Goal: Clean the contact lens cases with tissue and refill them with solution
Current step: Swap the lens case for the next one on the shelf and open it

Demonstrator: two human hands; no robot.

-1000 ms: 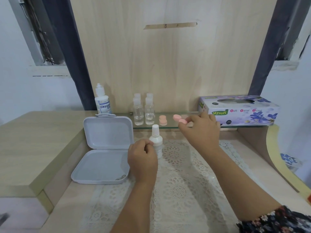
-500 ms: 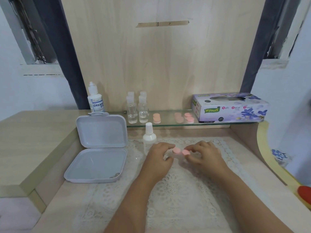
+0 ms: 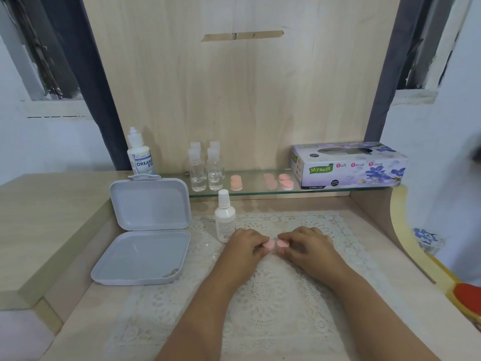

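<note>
A pink contact lens case sits low over the lace mat, held from both sides. My left hand pinches its left cap. My right hand pinches its right cap. A white solution bottle stands just left of my left hand. More pink lens cases lie on the glass shelf. A purple tissue box rests on the shelf's right end.
An open grey plastic box lies at the left on the desk. Several small clear bottles and a labelled solution bottle stand at the back. A wooden panel rises behind. A raised ledge borders the left.
My right hand brought a pink lens case down from the shelf to the mat. My left hand moved right from the white bottle and took the case's other side.
</note>
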